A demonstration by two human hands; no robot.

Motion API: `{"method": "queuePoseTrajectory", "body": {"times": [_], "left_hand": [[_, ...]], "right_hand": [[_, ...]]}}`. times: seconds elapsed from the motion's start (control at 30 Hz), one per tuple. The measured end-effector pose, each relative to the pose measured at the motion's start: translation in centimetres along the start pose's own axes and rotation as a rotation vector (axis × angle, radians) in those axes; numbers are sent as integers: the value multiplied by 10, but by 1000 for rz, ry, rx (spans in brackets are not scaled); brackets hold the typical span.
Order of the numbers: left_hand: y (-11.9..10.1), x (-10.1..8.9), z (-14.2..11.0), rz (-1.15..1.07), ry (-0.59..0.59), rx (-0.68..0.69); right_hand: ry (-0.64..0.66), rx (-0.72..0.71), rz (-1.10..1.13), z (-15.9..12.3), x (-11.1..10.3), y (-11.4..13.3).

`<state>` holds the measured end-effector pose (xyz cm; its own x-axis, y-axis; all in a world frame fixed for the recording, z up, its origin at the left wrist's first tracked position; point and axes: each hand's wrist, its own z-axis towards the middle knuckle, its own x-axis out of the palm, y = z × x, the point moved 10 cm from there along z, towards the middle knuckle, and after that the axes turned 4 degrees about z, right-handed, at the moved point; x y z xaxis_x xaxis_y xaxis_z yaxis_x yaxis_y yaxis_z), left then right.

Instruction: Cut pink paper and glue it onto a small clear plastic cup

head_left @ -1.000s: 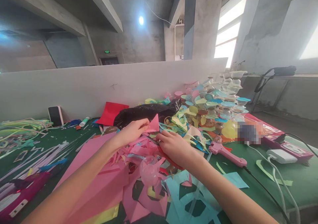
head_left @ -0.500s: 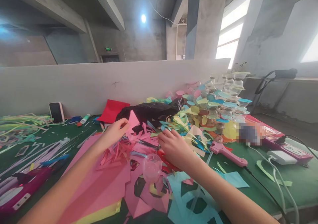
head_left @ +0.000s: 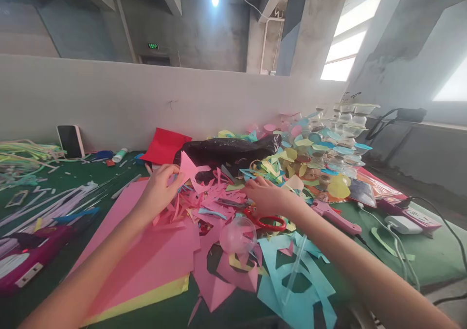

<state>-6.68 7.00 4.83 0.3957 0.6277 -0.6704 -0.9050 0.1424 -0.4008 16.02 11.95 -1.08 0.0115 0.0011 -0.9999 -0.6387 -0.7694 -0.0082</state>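
Observation:
My left hand (head_left: 160, 190) pinches a pink paper scrap (head_left: 189, 167) with pointed corners, held up above the pile. My right hand (head_left: 268, 198) is over the pile with its fingers curled together, their tips hidden. Scissors with red handles (head_left: 272, 223) lie just below that hand, their blades pointing left over pink paper strips (head_left: 204, 200). Whether the hand touches the scissors I cannot tell. A clear round plastic cup (head_left: 238, 236) sits nearer to me, on pink cut-out paper (head_left: 213, 290). Pink paper sheets (head_left: 146, 256) lie under my left forearm.
Blue cut-out paper (head_left: 275, 290) lies at front right. A pink glue gun (head_left: 337, 218) and power strip (head_left: 408, 214) are farther right. Behind are a black plastic bag (head_left: 226, 151), stacked clear cups (head_left: 350, 129) and a phone (head_left: 70, 141). Another power strip (head_left: 34, 256) stands left.
My view has tilted down. My right hand has shifted up off the scissors' handles, so more red handle shows. My left hand still holds pink paper, with more of it now visible.

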Motion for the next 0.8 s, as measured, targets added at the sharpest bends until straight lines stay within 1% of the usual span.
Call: {"method": "queuePoseTrajectory", "body": {"times": [0.07, 0.17, 0.23, 0.33, 0.4, 0.47, 0.57, 0.67, 0.8], "left_hand": [[1, -4, 0, 1, -4, -25], [5, -7, -1, 0, -5, -57], [7, -5, -1, -9, 2, -59], [7, 0, -1, -11, 9, -42], [6, 2, -2, -4, 5, -32], [4, 4, -3, -1, 13, -20], [2, 8, -3, -5, 34, -7], [5, 11, -3, -11, 50, -22], [7, 14, -3, -15, 68, -31]], "right_hand": [[65, -6, 46, -4, -3, -7], [67, 17, 38, -10, -6, -20], [41, 3, 34, -10, -4, -24], [6, -43, 60, -4, 5, -25], [-26, -33, 62, 0, 8, -31], [-77, 7, 51, 1, 6, -40], [-158, 55, 31, -3, -3, -49], [-182, 33, 51, -8, -8, -45], [-155, -43, 115, -5, -2, -27]]}}
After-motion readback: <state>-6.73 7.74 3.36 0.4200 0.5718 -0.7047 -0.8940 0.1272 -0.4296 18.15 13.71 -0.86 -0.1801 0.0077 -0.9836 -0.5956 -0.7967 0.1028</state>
